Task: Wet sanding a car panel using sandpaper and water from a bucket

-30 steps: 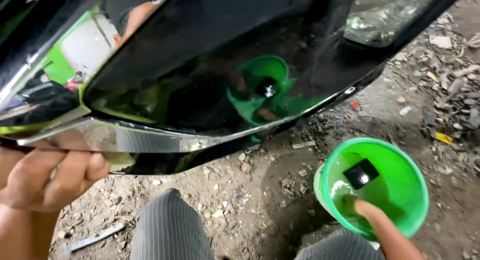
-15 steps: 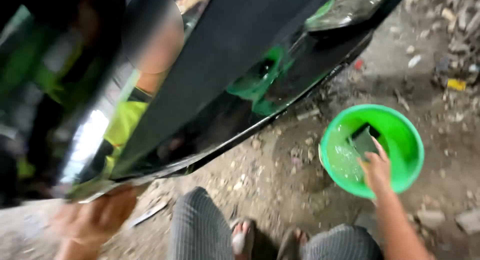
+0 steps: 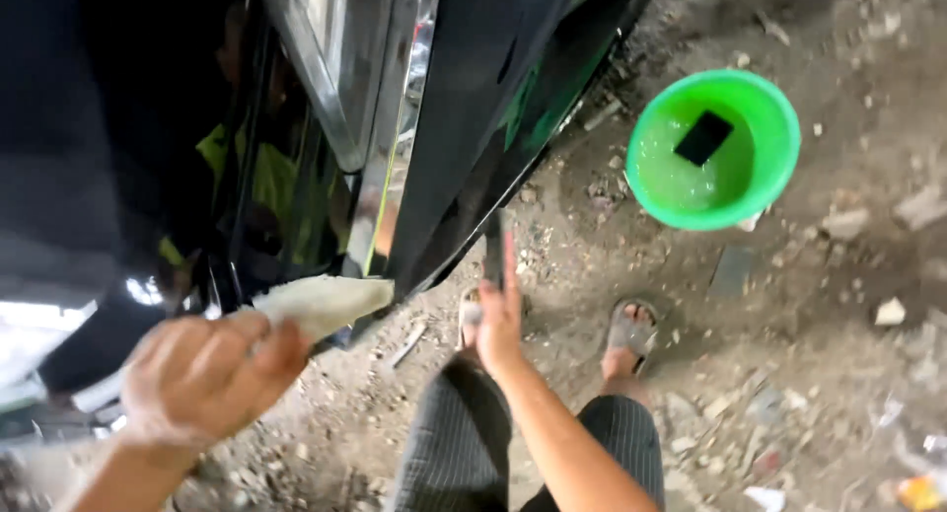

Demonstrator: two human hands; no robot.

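Observation:
My left hand (image 3: 202,379) grips a pale cloth (image 3: 321,303) and presses its tip against the lower edge of a glossy black car panel (image 3: 464,108). Just below that edge, above my knee, my right hand (image 3: 500,325) is raised with a thin dark flat piece (image 3: 492,246) pinched upright in its fingers. On the dirt to the right stands a green plastic bowl (image 3: 760,191) of soapy water with a black rectangular pad (image 3: 702,137) lying in it, well away from both hands.
The ground is dirt strewn with stones and scraps. My sandalled feet (image 3: 629,329) and striped trouser legs (image 3: 464,443) are below the panel. A chrome trim strip (image 3: 400,127) runs along the panel. A flat grey scrap (image 3: 732,270) lies under the bowl.
My right hand has come out of the green bowl and moved left to the panel's lower edge. My left hand now shows the pale cloth against the panel. The view has swung.

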